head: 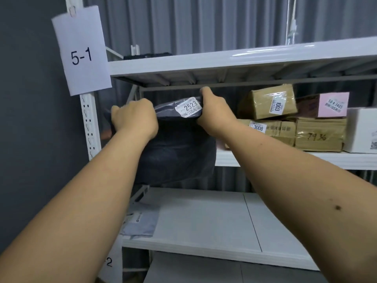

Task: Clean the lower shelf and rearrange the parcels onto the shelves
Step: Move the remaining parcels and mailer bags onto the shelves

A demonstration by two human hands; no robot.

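A bulky dark plastic parcel (177, 152) with a white label reading 2523 hangs over the front left edge of the middle shelf (285, 159). My left hand (134, 118) grips its upper left corner. My right hand (214, 109) grips its top right edge beside the label. The lower shelf (204, 221) below is white, with a flat grey mailer bag (140, 223) lying at its left end.
Brown taped boxes (269, 102) labelled 1003 and 3008, a pink-labelled parcel (332, 105) and a white box (361, 131) fill the right of the middle shelf. A paper sign 5-1 (81, 52) hangs on the left upright. A dark flat item (146, 55) lies on the top shelf.
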